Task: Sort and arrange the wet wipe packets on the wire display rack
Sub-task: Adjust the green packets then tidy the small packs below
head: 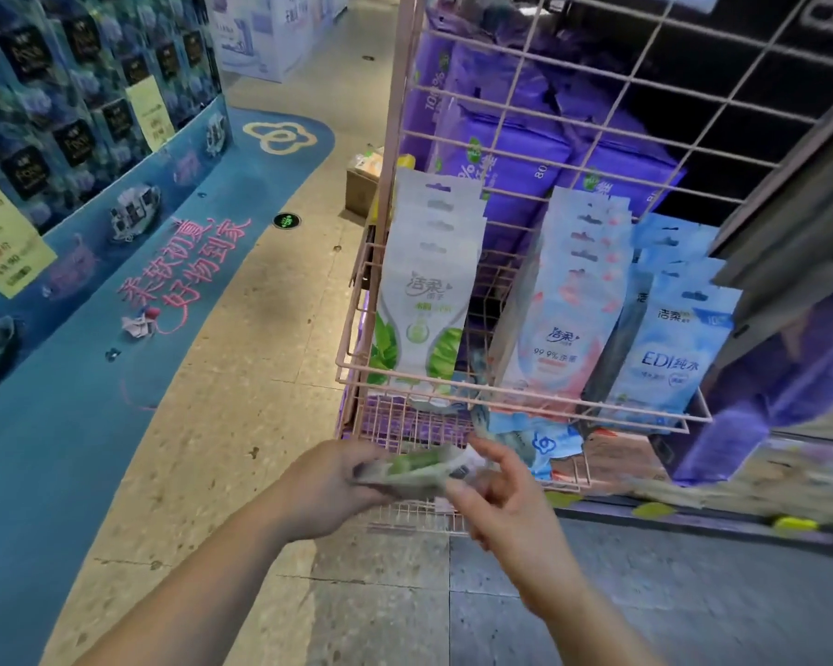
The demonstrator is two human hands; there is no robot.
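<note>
A pink wire display rack (395, 137) stands ahead with a basket shelf (515, 395). In the basket stand three rows of wet wipe packets: green-and-white ones (424, 300) on the left, pink ones (563, 324) in the middle, blue ones (669, 362) on the right. More blue packets (544, 444) lie on the lower shelf. Below the basket, my left hand (328, 487) grips a small bundle of green-and-white packets (414, 468). My right hand (506, 497) touches the bundle's right end with loosely bent fingers; the blur hides whether it grips.
Large purple packs (515, 151) fill the space behind the rack's grid. A cardboard box (361, 182) sits on the floor left of the rack. A blue floor graphic (174, 290) and a curved display wall (68, 103) lie to the left.
</note>
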